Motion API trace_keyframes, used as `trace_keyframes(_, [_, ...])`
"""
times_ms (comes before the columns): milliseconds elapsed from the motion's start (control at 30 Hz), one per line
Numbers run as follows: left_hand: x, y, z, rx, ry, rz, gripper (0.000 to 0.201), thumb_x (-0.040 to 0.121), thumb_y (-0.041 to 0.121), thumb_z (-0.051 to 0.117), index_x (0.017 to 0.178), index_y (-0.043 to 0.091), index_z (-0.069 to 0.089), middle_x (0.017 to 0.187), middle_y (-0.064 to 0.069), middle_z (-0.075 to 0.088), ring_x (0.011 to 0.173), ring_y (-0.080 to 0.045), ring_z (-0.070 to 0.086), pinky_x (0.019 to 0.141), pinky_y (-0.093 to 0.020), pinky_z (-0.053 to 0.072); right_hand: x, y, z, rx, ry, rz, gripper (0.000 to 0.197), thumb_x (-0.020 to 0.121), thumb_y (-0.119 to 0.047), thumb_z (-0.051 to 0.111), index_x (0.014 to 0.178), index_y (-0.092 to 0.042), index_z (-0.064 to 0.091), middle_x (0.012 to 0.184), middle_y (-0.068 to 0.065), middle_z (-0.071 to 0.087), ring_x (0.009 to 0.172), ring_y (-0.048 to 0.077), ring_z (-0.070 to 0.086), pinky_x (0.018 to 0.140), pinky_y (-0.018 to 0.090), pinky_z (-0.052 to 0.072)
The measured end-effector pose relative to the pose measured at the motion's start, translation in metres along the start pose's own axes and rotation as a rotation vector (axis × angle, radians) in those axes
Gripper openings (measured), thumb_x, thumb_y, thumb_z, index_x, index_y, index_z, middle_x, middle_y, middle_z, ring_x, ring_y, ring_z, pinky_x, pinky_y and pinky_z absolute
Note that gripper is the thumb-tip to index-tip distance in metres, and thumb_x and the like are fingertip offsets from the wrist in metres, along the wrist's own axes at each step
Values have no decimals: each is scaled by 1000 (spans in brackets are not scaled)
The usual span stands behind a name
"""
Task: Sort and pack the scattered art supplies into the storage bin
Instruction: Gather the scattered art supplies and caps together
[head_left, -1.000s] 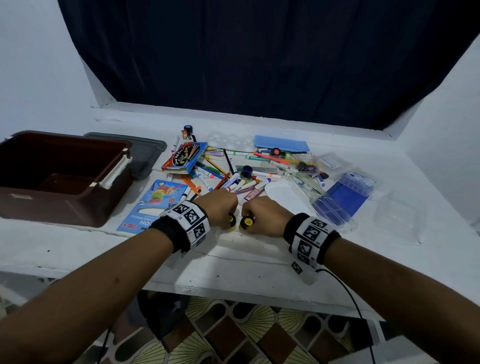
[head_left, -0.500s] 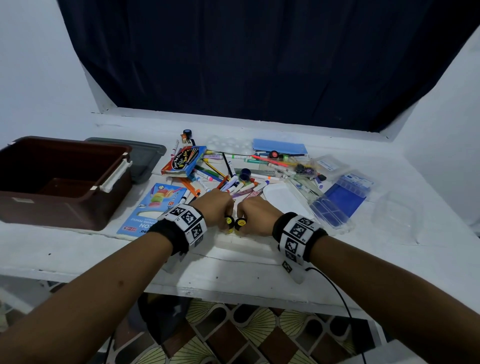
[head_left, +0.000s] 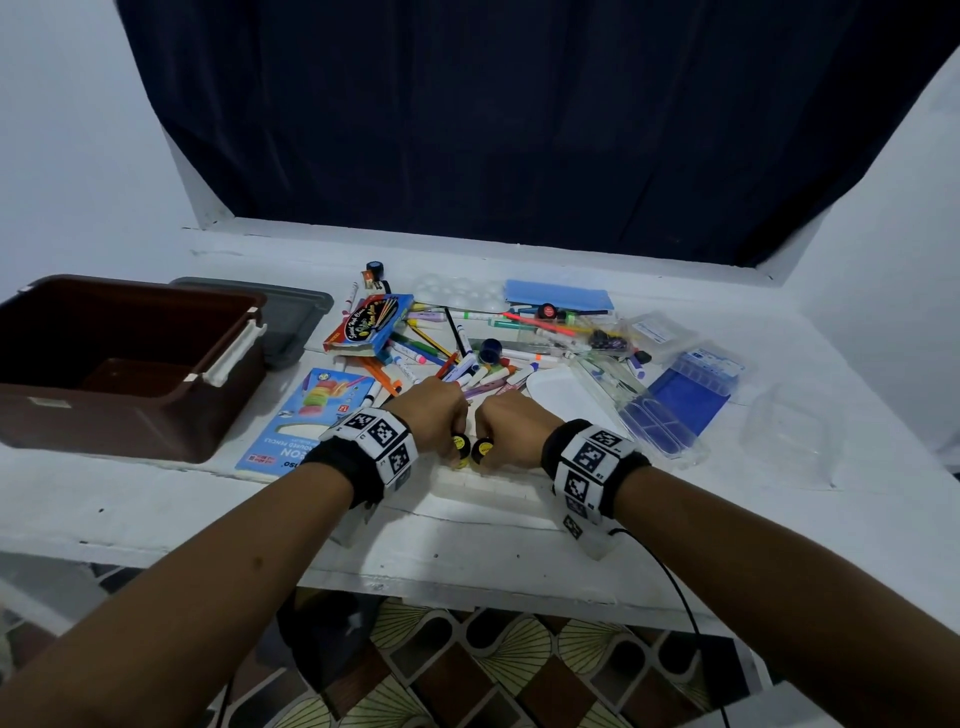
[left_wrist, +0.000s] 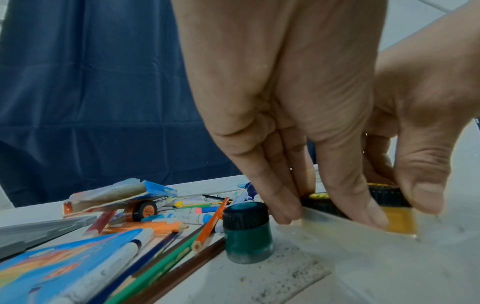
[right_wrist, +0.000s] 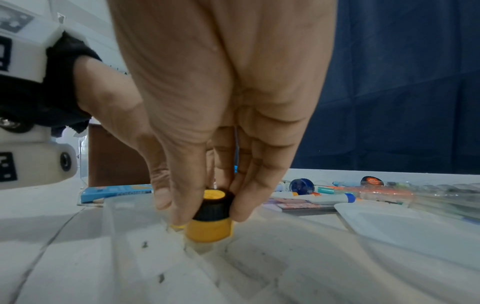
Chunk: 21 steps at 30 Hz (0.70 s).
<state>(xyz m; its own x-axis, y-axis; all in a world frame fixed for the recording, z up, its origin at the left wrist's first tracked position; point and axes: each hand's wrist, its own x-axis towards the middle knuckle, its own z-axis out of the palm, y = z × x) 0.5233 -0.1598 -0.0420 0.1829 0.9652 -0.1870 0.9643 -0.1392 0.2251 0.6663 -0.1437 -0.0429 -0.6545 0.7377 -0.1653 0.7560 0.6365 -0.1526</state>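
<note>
Two yellow paint pots, black-capped, side by side in a clear tray at the table's near edge. Right pot: right hand pinching the cap, thumb against fingers. Left pot: left hand pinching likewise. Green pot just left. Marker pile behind. Brown bin far left, well apart.

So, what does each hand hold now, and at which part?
The right hand pinches a yellow paint jar by its black cap. The left hand grips a second yellow jar, also at the cap.
</note>
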Motion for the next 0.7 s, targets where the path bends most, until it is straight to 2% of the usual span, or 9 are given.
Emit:
trace_keyframes(100, [2, -2, 1, -2, 4, 9, 30, 67, 18, 88, 92, 10, 73, 96, -5, 67, 87, -22, 60, 72, -29, 50, -1, 1, 3, 17, 30, 21, 20, 78, -20, 74, 77, -10, 57, 80, 10, 58, 72, 24, 50, 52, 28, 33])
trace_keyframes(167, [3, -2, 1, 2, 3, 16, 30, 67, 19, 88, 92, 10, 73, 94, -4, 65, 85, -20, 58, 71, -28, 49, -2, 2, 6, 29, 43, 26, 21, 78, -21, 75, 78, -11, 56, 83, 12, 60, 74, 24, 49, 54, 30, 34])
trace_keyframes(267, [2, -2, 2, 2, 6, 19, 31, 70, 19, 86, 95, 9, 72, 91, -3, 61, 87, -21, 58, 70, -27, 45, -2, 7, 11, 57, 45, 28, 23, 79, -21, 75, 73, -11, 54, 77, 10, 55, 73, 25, 46, 53, 29, 31])
trace_keyframes(333, [2, -3, 5, 11, 1, 25, 32, 72, 21, 85, 97, 9, 70, 97, -5, 64, 88, -22, 57, 69, -26, 42, -3, 9, 11, 61, 16, 18, 23, 79, -23, 76, 75, -12, 56, 78, 8, 53, 75, 24, 45, 53, 29, 29])
trace_keyframes(400, [3, -4, 2, 32, -30, 42, 35, 73, 25, 84, 101, 10, 68, 101, -7, 64, 85, -20, 54, 69, -27, 41, -3, 13, 10, 83, -9, 4, 21, 78, -25, 77, 83, -11, 63, 82, 7, 53, 79, 23, 47, 57, 28, 31])
trace_keyframes(467, [7, -3, -4, 42, -94, 65, 42, 75, 26, 82, 110, 11, 67, 106, -6, 63, 87, -18, 54, 73, -29, 46, -4, 20, 6, 102, -43, -17, 31, 80, -30, 77, 101, -9, 68, 90, 6, 56, 83, 21, 49, 62, 27, 35])
trace_keyframes(567, [21, -4, -20, 4, -167, 82, 42, 80, 27, 78, 117, 12, 67, 104, -1, 63, 94, -17, 59, 82, -31, 52, -2, 37, -8, 122, -70, -19, 46, 84, -33, 74, 121, -8, 63, 107, 6, 63, 94, 22, 57, 78, 30, 46])
trace_keyframes(633, [36, -4, -30, -18, -138, 101, 32, 83, 28, 75, 111, 13, 70, 103, 0, 67, 93, -16, 61, 80, -30, 51, 2, 53, -18, 138, -64, 6, 41, 86, -31, 72, 118, -7, 65, 110, 8, 66, 98, 24, 60, 83, 33, 49])
trace_keyframes(700, [54, -6, -39, -48, -70, 121, 21, 85, 26, 71, 102, 14, 75, 99, -1, 72, 84, -15, 63, 72, -28, 51, 7, 70, -27, 156, -36, 47, 33, 87, -29, 71, 111, -7, 68, 108, 9, 67, 97, 24, 61, 82, 32, 49])
